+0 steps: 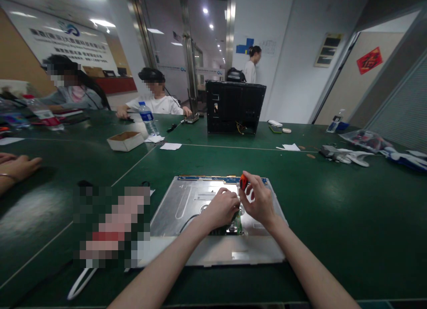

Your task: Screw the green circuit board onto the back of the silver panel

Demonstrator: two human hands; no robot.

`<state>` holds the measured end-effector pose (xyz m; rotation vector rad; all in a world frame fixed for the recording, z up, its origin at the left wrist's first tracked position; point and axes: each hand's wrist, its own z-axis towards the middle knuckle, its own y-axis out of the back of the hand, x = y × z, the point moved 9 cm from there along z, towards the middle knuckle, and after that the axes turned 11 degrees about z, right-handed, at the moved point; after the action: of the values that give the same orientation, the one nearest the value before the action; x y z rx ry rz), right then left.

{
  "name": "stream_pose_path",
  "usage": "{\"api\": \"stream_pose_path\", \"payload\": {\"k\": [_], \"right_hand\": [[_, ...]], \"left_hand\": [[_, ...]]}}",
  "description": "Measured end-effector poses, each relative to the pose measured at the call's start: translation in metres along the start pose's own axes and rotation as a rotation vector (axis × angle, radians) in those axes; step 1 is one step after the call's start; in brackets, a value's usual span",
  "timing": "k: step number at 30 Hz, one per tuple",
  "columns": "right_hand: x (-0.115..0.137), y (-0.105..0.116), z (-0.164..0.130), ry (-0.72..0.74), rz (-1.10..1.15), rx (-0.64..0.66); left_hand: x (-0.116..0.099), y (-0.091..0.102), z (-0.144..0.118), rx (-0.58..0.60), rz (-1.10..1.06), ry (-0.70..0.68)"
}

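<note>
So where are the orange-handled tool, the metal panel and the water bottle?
Orange-handled tool (243,182): head view, on the orange handle.
Metal panel (182,206): head view, on its bare left side.
Water bottle (148,120): head view, on its blue label.

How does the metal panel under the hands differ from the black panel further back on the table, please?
The metal panel lies flat near the hands; the black panel stands upright, farther back. The metal panel is bare silver; the black panel is dark and ribbed. Both sit on the green table. The right hand holds an orange-handled tool.
</note>
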<state>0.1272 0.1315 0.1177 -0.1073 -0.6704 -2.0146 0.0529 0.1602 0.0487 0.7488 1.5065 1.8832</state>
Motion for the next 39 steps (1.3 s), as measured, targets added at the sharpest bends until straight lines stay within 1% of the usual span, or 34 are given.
{"api": "stream_pose_path", "payload": {"k": [3,7,11,17,22,30,37,39], "right_hand": [[0.0012,0.001,-0.0003,0.009,-0.001,-0.009],[0.0002,0.0036,-0.0009,0.006,0.0,-0.036],[-0.0012,0.0069,-0.0009,-0.001,-0.037,-0.066],[0.0019,0.0022,0.0001,0.014,-0.061,-0.02],[0.0019,0.0038,-0.0016,0.017,-0.036,-0.058],[0.0007,0.0062,0.0002,0.016,-0.04,-0.063],[-0.0001,0.0027,-0.0001,0.001,-0.059,-0.024],[0.0006,0.0029,-0.0004,0.005,-0.044,-0.032]], "left_hand": [[-0.0012,0.0013,-0.0002,0.013,-0.007,-0.001],[-0.0018,0.0033,-0.0008,-0.001,0.006,0.004],[-0.0004,0.0015,-0.0007,-0.002,0.006,0.017],[-0.0004,-0.0015,0.001,0.002,0.017,0.007],[-0.0009,-0.0021,0.0009,-0.007,0.019,-0.002],[-0.0013,0.0015,0.0002,0.009,0.015,0.022],[-0.0019,0.0008,0.0006,0.019,0.021,0.018],[-0.0018,0.0005,0.0006,0.016,0.025,0.019]]}}
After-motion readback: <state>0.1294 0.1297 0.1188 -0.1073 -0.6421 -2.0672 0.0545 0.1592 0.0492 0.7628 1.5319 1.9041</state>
